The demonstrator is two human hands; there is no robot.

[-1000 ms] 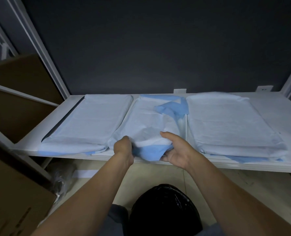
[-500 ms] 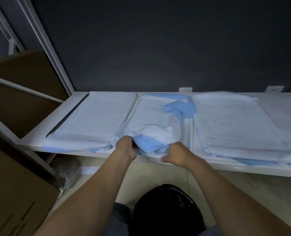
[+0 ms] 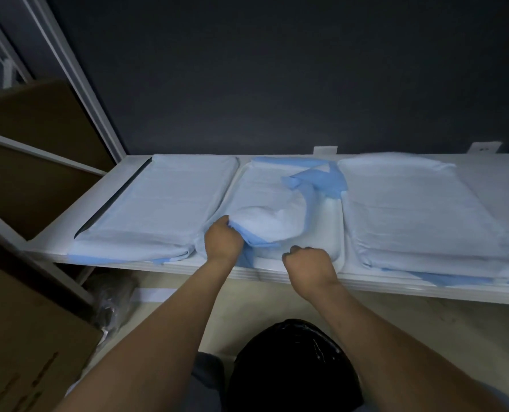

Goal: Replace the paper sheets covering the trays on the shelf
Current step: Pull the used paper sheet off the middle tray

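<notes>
Three trays lie side by side on a white shelf (image 3: 396, 288). White and blue paper sheets cover the left tray (image 3: 164, 203) and the right tray (image 3: 411, 209). On the middle tray (image 3: 329, 230) the paper sheet (image 3: 265, 218) is bunched up toward the left, and the tray's white right side is bare. My left hand (image 3: 223, 242) grips the crumpled front of that sheet. My right hand (image 3: 308, 263) is a fist over the tray's front rim, apart from the sheet, with nothing seen in it.
A black bag (image 3: 292, 367) sits on the floor below my arms. Cardboard boxes (image 3: 24, 337) stand at the left beside white shelf posts (image 3: 77, 75). A dark wall backs the shelf.
The sheet has left my right hand and been drawn left into a bunch by my left hand. The right side of the middle tray is now uncovered.
</notes>
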